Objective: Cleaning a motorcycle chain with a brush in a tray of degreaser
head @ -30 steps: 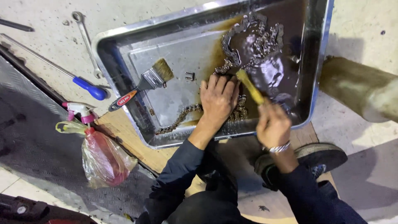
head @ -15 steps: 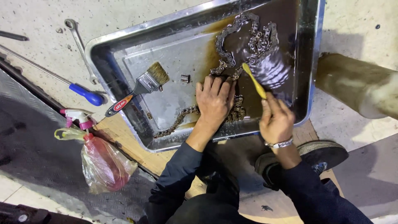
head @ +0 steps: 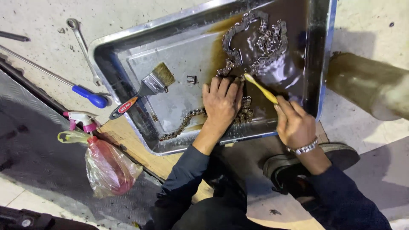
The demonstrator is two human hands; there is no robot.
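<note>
Two hands on a chain in the tray

Both your hands work inside the near side of the metal tray (head: pixel 128 55). Your left hand (head: pixel 222 102) lies palm down with the fingers spread and pointing away from you, pressing flat on the chain (head: pixel 238 55) where it bends along the tray floor; nothing is clamped in it, it only holds the links down. The forearm runs back towards you in a dark sleeve, wrist straight.

Your right hand (head: pixel 295 125) is closed around the handle of a yellow toothbrush (head: pixel 260 88), thumb on top, with a metal watch at the wrist. The brush slants up and left, its head touching the chain just beside your left fingertips.

Most of the chain sits coiled in dark oily liquid at the far right of the tray; a loose end trails towards the near rim under your left palm. A paintbrush (head: pixel 145 89) lies in the tray, well apart. Outside, a screwdriver (head: pixel 85 94), a wrench (head: pixel 83 42) and a spray bottle (head: pixel 102 162) rest on the floor.
</note>
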